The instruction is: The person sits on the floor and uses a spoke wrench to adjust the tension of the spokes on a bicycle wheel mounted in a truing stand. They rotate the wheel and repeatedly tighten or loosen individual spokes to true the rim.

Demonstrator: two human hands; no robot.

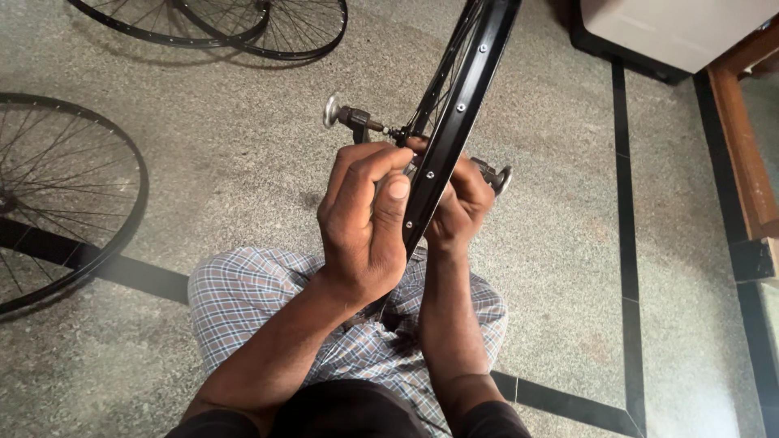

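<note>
Far out to the left of the upright wheel rim [454, 122], a spoked bicycle wheel [65, 195] lies flat on the speckled stone floor [227, 146], and two more wheels [243, 24] lie overlapped above it, well apart from the rim. Moving in — a metal axle [357, 120] with a round silver end cap sticks out just to the left of the rim, at the hub. Right below it comes the left hand [365, 219], fingers curled tight, thumb pressed flat beside the rim's inner face; it pinches at the spokes close to the hub, though whatever small part sits between those fingertips is hidden. The black rim itself stands on edge, slanting up and away, held over the lap in checked cloth [243, 300]. Behind the rim on the other side, the right hand [458, 207] wraps closed around the hub area, with the other axle end [499, 177] poking out just to the right of the rim.

The step looks like spoke work at the hub — seating or threading a spoke, by my reading. The next move would call for a steady rim and fine fingertip control, since the spokes crowd together there.

Farther right of the rim, a pale box-like object [673, 28] sits at the top edge beside a wooden frame [742, 154]. No containers show, so no contents to report.
</note>
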